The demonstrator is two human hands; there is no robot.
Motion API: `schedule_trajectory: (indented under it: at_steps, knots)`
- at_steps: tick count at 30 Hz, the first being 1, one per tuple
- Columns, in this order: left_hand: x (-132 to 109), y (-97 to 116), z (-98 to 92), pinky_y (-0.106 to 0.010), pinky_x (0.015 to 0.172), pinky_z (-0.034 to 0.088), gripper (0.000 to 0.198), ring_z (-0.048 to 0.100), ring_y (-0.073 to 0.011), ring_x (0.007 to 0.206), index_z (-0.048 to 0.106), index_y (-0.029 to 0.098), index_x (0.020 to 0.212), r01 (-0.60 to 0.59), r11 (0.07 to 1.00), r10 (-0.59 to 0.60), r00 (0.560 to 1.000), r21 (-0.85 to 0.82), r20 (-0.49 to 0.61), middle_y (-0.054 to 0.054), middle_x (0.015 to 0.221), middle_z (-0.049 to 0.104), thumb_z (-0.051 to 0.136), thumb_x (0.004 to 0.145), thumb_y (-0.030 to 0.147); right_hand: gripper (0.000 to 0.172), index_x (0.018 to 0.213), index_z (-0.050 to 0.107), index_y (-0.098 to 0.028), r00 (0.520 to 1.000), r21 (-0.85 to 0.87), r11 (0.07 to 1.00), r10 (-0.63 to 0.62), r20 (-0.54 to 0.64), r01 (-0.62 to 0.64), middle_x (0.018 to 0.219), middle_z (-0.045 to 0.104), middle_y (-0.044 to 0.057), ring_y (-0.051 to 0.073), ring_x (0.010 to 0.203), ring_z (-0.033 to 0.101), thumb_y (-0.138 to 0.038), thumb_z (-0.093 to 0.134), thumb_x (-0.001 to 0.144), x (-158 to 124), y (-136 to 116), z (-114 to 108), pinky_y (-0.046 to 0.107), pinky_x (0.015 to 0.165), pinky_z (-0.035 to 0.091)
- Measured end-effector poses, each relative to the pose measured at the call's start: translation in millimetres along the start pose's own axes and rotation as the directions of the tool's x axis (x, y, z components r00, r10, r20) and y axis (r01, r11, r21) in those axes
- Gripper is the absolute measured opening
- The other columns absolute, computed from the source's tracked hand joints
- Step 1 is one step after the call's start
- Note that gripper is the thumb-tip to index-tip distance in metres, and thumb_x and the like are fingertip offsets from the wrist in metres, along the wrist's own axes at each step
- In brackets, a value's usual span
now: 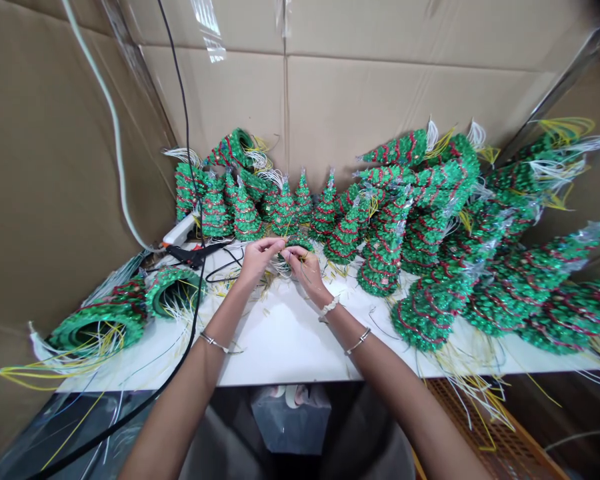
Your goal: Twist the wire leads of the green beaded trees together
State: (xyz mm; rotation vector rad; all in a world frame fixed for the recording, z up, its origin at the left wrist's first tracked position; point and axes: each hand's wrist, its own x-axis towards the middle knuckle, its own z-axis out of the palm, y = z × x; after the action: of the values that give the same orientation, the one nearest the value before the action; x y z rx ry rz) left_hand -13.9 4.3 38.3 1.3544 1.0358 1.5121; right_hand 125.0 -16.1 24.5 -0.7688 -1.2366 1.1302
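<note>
At the middle of the table, my left hand [263,259] and my right hand [304,268] meet fingertip to fingertip, both closed in a pinch. Thin wires [283,266] show between and below the fingers; which strand each hand grips is too small to tell. Just behind the fingers lies a small green tinsel Christmas tree [300,244], partly hidden by my hands. Cut yellow and white wire bits [336,269] are scattered around it. To the left, a black-handled tool [195,256], apparently a glue gun, lies beside a white power strip [179,230].
Several small tinsel trees [247,217] stand along the cardboard wall [340,100]. Larger trees [430,303] crowd the right side, wires trailing over the table edge. Two hollow trees [100,327] lie at left. A black cable [193,313] hangs across the left; an orange crate [460,407] sits below.
</note>
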Motion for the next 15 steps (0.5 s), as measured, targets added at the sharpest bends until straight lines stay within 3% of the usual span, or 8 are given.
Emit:
schedule_trajectory:
  at_steps: [8, 12, 15]
  knots:
    - [3.3, 5.8, -14.6, -0.034, 0.082, 0.050, 0.040, 0.067, -0.0225, 0.086, 0.080, 0.019, 0.080, 0.049, 0.997, -0.054, 0.994, 0.055, 0.092, -0.008, 0.089, 0.077, 0.089, 0.058, 0.051, 0.022, 0.081, 0.073, -0.018, 0.995, -0.072, 0.993, -0.089, 0.047, 0.093, 0.073, 0.062, -0.001, 0.013, 0.071, 0.051, -0.040, 0.070, 0.081, -2.7, -0.8, -1.9, 0.024, 0.067, 0.041]
    - [1.6, 5.7, -17.2, -0.029, 0.070, 0.047, 0.040, 0.063, -0.0173, 0.075, 0.080, 0.018, 0.081, 0.126, 0.992, -0.128, 0.982, 0.024, 0.137, -0.008, 0.088, 0.076, 0.089, 0.059, 0.051, 0.022, 0.082, 0.073, -0.018, 0.993, -0.079, 0.991, -0.100, 0.054, 0.105, 0.075, 0.064, 0.000, 0.014, 0.071, 0.051, -0.040, 0.070, 0.082, -2.8, 0.9, -1.9, 0.024, 0.069, 0.041]
    - [0.5, 4.9, -15.1, -0.025, 0.059, 0.041, 0.042, 0.055, -0.0123, 0.065, 0.080, 0.018, 0.083, 0.171, 0.984, -0.166, 0.981, -0.043, 0.100, -0.006, 0.084, 0.074, 0.089, 0.058, 0.051, 0.022, 0.081, 0.073, -0.018, 0.995, -0.073, 0.993, -0.085, 0.052, 0.089, 0.072, 0.062, -0.001, 0.013, 0.068, 0.049, -0.040, 0.071, 0.081, -2.7, 0.2, -0.8, 0.024, 0.066, 0.040]
